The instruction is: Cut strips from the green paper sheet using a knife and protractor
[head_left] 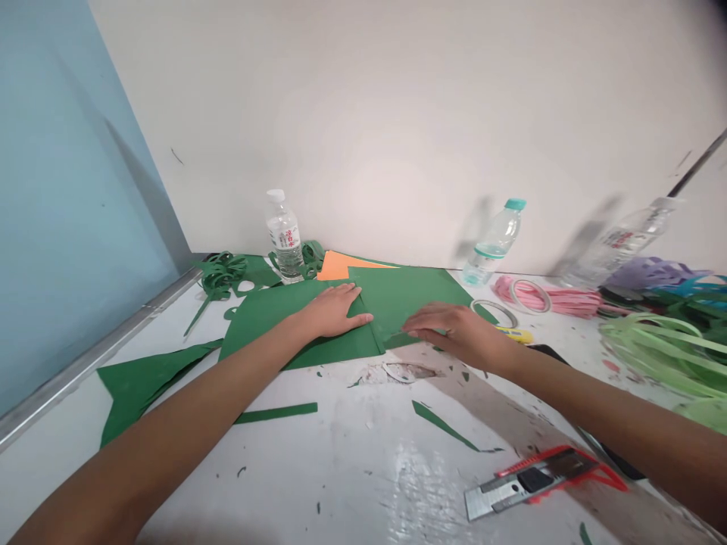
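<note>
Two hands of mine lie on green paper spread over the far middle of the white table. My left hand is flat, fingers together, palm pressing the sheet down near its right edge. My right hand rests just right of it, fingers curled low at the edge of a second green sheet; whether they pinch it I cannot tell. An orange sheet peeks out behind. Beyond stand three bottles: one far left, one with a teal cap, one leaning right. A knife lies near right, green scraps near me, tape rolls and pale green strips to the right.
</note>
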`<state>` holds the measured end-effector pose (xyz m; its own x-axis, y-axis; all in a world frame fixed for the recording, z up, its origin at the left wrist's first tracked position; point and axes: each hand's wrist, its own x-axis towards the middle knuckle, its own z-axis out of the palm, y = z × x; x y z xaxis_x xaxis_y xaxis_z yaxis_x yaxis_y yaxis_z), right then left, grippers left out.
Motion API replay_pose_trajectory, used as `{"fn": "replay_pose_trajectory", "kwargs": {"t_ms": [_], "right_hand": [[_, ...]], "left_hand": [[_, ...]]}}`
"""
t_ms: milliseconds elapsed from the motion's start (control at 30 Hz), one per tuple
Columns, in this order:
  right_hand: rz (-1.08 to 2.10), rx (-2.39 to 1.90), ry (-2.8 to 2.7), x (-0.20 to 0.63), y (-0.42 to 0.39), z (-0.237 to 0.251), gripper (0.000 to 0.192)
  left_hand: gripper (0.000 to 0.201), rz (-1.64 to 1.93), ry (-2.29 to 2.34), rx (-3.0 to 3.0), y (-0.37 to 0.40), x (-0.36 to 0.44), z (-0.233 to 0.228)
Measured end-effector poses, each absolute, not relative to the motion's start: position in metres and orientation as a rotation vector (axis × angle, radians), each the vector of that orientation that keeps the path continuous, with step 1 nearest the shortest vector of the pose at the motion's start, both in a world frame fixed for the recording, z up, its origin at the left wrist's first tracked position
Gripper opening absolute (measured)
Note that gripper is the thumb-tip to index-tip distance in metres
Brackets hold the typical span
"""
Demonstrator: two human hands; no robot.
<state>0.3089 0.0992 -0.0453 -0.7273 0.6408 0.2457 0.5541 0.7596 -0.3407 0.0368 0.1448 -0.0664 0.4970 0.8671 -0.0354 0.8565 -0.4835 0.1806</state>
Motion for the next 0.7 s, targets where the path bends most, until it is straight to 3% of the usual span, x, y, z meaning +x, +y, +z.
{"fn": "replay_pose_trajectory", "kwargs": {"t_ms": [233, 700], "right_hand": [[0.208, -1.034, -2.53, 0.299, 0.125, -0.051, 0.033], [0.184, -0.864, -2.65, 0.247, 0.178, -0.072, 0.032]], "left_hand": [[0.038, 0.352, 1.555, 2.66, 0.154, 0.038, -0.077], [0.033, 0.411, 1.478, 2.712, 0.161, 0.025, -0.084]]}}
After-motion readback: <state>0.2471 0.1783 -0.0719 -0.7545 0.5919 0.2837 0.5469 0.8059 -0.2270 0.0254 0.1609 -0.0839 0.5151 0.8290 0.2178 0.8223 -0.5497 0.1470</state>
